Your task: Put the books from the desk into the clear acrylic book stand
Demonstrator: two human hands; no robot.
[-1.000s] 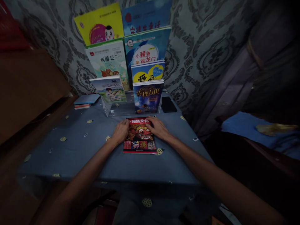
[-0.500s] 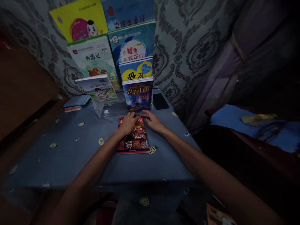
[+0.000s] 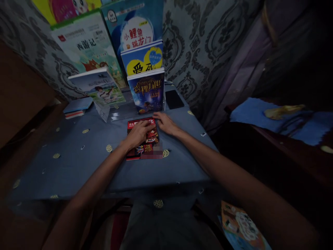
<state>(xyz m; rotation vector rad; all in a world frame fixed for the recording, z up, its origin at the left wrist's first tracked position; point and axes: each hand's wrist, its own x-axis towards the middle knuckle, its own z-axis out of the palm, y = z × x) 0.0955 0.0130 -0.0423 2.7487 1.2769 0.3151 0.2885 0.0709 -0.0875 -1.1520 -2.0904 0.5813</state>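
Observation:
A red and black book (image 3: 148, 149) with a colourful printed cover lies closed on the blue tablecloth (image 3: 99, 173). My left hand (image 3: 137, 133) rests flat across its upper left half, fingers stretched to the right and covering part of the cover. By the book's upper right corner is my right hand (image 3: 166, 124), its fingers extended and the fingertips at the edge. Whether they touch the book or just the cloth is hard to tell. Just behind stands a dark blue book (image 3: 147, 92) in a clear acrylic stand (image 3: 121, 113).
More picture books, among them a white and green book (image 3: 90, 48), lean upright in the stand. A black phone (image 3: 174, 99) lies right of it, a small stack of books (image 3: 78, 106) left. An orange book (image 3: 240, 222) sits low at right; a blue cloth (image 3: 249, 118) lies farther right.
The view has tilted down and shifted, so the table scene sits higher. My left hand has slid down the cover, showing more of the title. My right hand stays by the corner.

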